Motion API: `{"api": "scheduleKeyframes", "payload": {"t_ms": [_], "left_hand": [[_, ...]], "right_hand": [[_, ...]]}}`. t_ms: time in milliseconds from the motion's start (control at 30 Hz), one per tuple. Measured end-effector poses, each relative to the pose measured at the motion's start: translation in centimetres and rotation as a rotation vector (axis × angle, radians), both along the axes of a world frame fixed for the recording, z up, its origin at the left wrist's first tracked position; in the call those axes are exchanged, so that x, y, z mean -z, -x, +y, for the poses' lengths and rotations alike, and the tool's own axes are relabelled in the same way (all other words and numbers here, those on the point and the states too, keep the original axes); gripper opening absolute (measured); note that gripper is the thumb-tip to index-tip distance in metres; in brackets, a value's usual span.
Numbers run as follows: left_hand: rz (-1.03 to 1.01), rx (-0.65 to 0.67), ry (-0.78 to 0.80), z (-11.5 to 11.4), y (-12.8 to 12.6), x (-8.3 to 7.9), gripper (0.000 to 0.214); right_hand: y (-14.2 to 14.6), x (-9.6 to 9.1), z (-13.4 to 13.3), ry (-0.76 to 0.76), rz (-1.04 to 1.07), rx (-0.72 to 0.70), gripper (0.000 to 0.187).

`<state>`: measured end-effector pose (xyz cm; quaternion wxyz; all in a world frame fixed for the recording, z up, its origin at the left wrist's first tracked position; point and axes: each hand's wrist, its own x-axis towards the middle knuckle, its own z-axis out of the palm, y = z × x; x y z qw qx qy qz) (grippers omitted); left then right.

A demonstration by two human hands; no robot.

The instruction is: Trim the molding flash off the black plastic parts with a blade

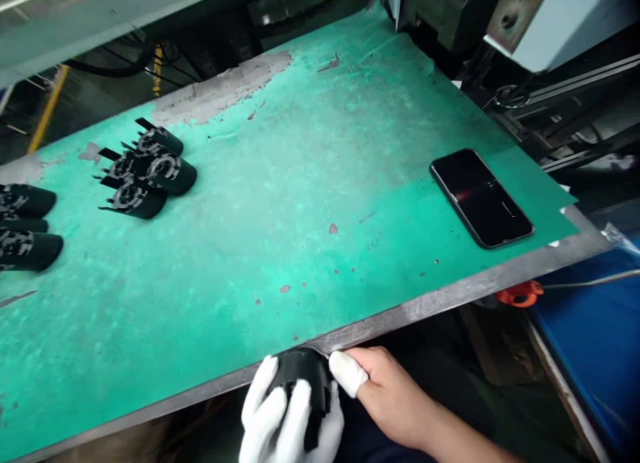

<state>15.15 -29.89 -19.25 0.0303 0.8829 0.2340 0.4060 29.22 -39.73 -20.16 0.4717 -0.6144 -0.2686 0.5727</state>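
Note:
A black round plastic part (300,376) is held just below the near edge of the green table (280,203). My left hand (280,416), in a white glove, wraps its fingers around the part from below. My right hand (385,389) is bare except for a white cot on the thumb, and it presses against the part's right side. Three similar black parts (147,173) lie grouped on the mat at the far left, with more black parts (25,226) at the left edge.
A black phone (481,196) lies face up on the right of the mat. Machine housing and cables run along the far edge. A blue bin (595,329) and an orange tool (520,293) sit below the table's right corner.

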Motion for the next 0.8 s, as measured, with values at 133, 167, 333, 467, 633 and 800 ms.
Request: {"api": "scheduleKeyframes", "payload": {"t_ms": [133,167,333,467,633,800], "left_hand": [[0.063,0.08,0.145,0.0,1.2,-0.5,0.039],[0.061,0.093,0.156,0.0,1.5,-0.4,0.038],[0.037,0.148,0.157,0.1,2.3,0.5,0.032],[0.009,0.151,0.127,0.1,2.3,0.9,0.031],[0.013,0.129,0.071,0.0,2.1,0.9,0.035],[0.036,0.128,0.079,0.0,2.0,0.6,0.035]], "right_hand": [[-0.5,-0.2,-0.5,-0.126,-0.004,-0.035,0.035],[-0.7,-0.3,-0.6,-0.151,-0.022,-0.057,0.033],[-1.0,0.0,0.0,-0.162,-0.146,-0.119,0.037],[-0.8,0.2,0.3,-0.131,-0.153,-0.107,0.04],[-0.1,0.2,0.2,-0.091,-0.131,-0.056,0.038],[0.0,0.8,0.2,-0.092,0.022,-0.047,0.043]]}}
